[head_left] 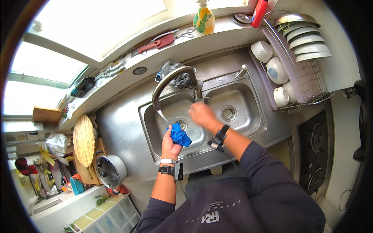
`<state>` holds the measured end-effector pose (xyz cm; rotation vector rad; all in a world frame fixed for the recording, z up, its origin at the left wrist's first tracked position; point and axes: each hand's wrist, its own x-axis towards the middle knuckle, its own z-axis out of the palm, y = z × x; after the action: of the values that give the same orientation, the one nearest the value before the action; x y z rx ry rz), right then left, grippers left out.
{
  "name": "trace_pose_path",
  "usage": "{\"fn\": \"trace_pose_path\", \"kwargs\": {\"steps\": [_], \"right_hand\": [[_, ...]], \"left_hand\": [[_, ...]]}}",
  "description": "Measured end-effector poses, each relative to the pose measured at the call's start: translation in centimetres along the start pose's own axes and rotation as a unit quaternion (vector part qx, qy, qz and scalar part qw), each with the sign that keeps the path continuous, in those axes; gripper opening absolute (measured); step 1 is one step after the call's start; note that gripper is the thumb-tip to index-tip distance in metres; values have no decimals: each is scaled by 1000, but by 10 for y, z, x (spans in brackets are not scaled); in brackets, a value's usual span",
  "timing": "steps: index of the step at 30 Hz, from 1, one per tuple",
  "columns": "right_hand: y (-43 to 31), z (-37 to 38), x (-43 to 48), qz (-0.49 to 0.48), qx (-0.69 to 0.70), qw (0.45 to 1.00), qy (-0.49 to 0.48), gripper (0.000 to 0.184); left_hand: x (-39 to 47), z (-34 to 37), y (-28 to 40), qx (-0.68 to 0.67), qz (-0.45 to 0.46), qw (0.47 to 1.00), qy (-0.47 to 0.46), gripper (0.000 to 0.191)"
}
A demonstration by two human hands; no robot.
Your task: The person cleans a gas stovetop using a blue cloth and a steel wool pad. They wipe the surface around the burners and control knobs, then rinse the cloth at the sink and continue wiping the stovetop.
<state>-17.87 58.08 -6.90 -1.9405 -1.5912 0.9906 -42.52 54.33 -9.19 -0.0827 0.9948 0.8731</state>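
My left hand [172, 143] holds a wet-looking blue cloth [179, 135] over the left basin [157, 128] of a stainless steel double sink. Water runs from the curved metal faucet [163, 84] beside the cloth, above the drain [182, 123]. My right hand [202, 114], blurred, hovers near the divider between the two basins, just below the faucet's base. Its fingers look curled, but whether they are closed or hold anything is not clear. The right basin [242, 116] has its own drain strainer [228, 113].
A dish rack [300, 84] with bowls [276, 70] stands right of the sink. Behind the faucet lies a steel wool scrubber [183, 81]. A spray bottle [204, 20] and scissors [186, 34] are on the ledge. A lidded pot [112, 171] stands at left; a gas stove [316, 151] is at right.
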Motion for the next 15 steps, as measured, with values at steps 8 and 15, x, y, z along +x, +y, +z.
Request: {"fn": "trace_pose_path", "kwargs": {"steps": [8, 15], "right_hand": [[7, -33, -26, -68, 181, 981, -18, 54], [11, -32, -107, -176, 135, 963, 156, 42]], "left_hand": [[-12, 30, -12, -48, 0, 996, -72, 46], [4, 99, -79, -67, -97, 986, -115, 45]]}}
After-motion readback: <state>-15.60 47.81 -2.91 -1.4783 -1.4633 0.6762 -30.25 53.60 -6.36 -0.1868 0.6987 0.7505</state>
